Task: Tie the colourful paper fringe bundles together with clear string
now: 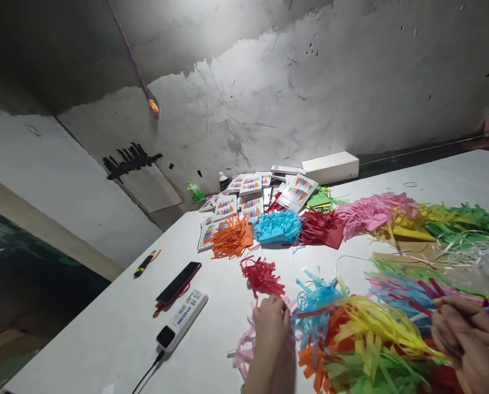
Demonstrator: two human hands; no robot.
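Left hand [271,323] pinching pink tassel [244,350], right hand [470,334] gripping garland strand [376,328]; I'm judging stringing underway, needing next tassel fed on.

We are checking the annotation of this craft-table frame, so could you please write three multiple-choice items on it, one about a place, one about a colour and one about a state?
1. Where does the phone lie?
A. On the white table, left of the tassels
B. On the white box
C. Under the blue tassel pile

2. What colour is the tassel pile directly left of the blue pile?
A. Green
B. Orange
C. Pink

3. What is the left hand doing?
A. Lying flat on bare table
B. Holding the phone
C. Closed on the pink tassel

Answers: 1 A, the phone rests on the tabletop beside the white charger block. 2 B, the orange fringe lies just left of the blue. 3 C, its fingers are curled with pink strips around them.
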